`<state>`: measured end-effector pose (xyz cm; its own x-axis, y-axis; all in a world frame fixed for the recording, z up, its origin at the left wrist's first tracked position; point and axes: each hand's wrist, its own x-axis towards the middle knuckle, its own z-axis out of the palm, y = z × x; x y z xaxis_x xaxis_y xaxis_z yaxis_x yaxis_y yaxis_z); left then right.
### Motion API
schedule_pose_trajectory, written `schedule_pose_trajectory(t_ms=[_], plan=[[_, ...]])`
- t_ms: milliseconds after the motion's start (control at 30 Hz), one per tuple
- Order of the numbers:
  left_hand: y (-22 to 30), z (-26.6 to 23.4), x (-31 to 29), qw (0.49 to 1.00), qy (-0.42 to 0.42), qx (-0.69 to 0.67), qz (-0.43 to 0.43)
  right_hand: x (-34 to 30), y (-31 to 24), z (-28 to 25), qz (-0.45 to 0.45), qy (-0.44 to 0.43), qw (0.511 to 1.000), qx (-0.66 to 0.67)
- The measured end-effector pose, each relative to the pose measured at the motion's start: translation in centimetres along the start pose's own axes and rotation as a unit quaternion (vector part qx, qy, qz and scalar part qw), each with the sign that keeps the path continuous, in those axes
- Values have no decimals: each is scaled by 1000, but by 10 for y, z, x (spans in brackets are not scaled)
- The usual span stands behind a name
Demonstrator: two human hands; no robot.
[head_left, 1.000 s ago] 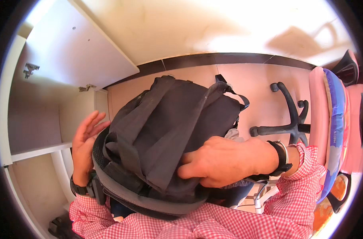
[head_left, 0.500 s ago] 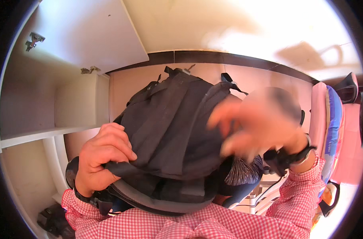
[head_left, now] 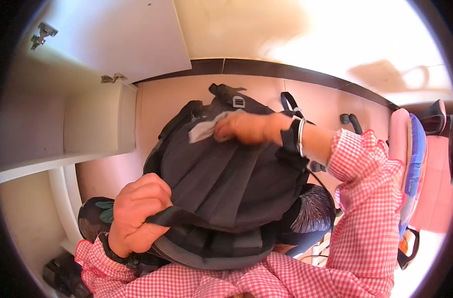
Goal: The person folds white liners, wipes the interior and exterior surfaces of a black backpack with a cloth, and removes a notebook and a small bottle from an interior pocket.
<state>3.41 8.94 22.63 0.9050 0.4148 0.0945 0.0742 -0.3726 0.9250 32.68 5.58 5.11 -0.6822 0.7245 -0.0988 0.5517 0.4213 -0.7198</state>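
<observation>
A black backpack (head_left: 216, 174) rests across my lap, with its straps and a light buckle (head_left: 239, 102) at the far end. My left hand (head_left: 141, 211) grips a black strap (head_left: 179, 217) at the bag's near left side, fingers curled tight around it. Over the upper part of the bag, my right hand (head_left: 249, 127) presses a whitish cloth (head_left: 205, 130) against the fabric. That hand is slightly blurred, and its fingertips are partly hidden by the cloth.
On the left stands a white cabinet (head_left: 95, 121) with its door (head_left: 117, 37) swung open. Pink and blue cushioned things (head_left: 415, 154) line the right side. Dark objects (head_left: 65, 273) sit at lower left. A tiled floor (head_left: 154, 107) meets the pale wall beyond the bag.
My right hand has swung from the bag's right side to its upper middle, and the whitish cloth now shows on the fabric. The left hand still holds the strap.
</observation>
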Motion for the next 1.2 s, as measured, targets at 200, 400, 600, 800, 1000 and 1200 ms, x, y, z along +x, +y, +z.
schedule_pose_trajectory(t_ms=[200, 400, 600, 800, 1000, 1200], plan=[[-1, 2, 2, 999, 21, 26, 28, 6, 38, -55, 198, 23, 980, -25], [0, 4, -5, 999, 38, 23, -1, 27, -71, -103, 247, 142, 873, 396], [-2, 4, 3, 1000, 17, -25, 7, 24, -34, 13, -10, 35, 999, -34], [4, 4, 2, 999, 42, -2, 14, -72, 17, -101, 461, 191, 850, 170], [12, 5, 2, 996, 71, -5, -51, -62, -118, -93, 114, 184, 899, 380], [14, 14, 11, 996, 61, -29, -64, -44, -52, -6, 41, 14, 995, 91]])
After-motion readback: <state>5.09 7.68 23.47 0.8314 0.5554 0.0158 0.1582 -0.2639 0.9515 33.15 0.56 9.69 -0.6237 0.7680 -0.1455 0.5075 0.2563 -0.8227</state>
